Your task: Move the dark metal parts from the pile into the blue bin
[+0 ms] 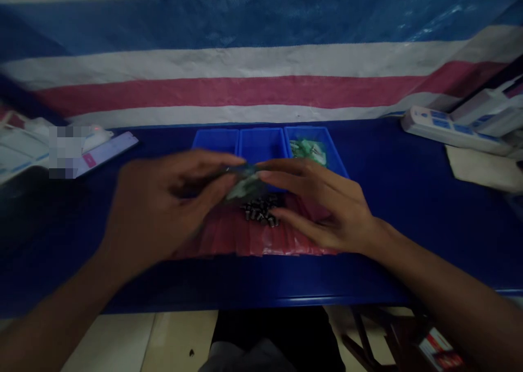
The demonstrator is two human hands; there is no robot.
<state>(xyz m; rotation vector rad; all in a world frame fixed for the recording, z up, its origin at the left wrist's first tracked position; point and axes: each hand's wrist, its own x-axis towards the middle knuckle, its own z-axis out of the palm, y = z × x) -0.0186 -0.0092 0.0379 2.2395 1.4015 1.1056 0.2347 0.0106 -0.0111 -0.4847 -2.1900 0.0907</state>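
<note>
My left hand pinches a small clear plastic bag with a greenish tint between thumb and fingers. The bag is blurred, so its contents are hard to make out. At its right edge, the fingertips of my right hand touch or nearly touch the plastic, with the thumb spread apart below. Under the hands lies a pile of small dark and silvery metal pieces, on a row of overlapping red plastic bags. My right thumb tip is just above the edge of this pile.
Three blue trays stand behind: a left one, a middle one and a right one holding green-tinted packets. A phone lies on the blue table at left; a power strip is at right.
</note>
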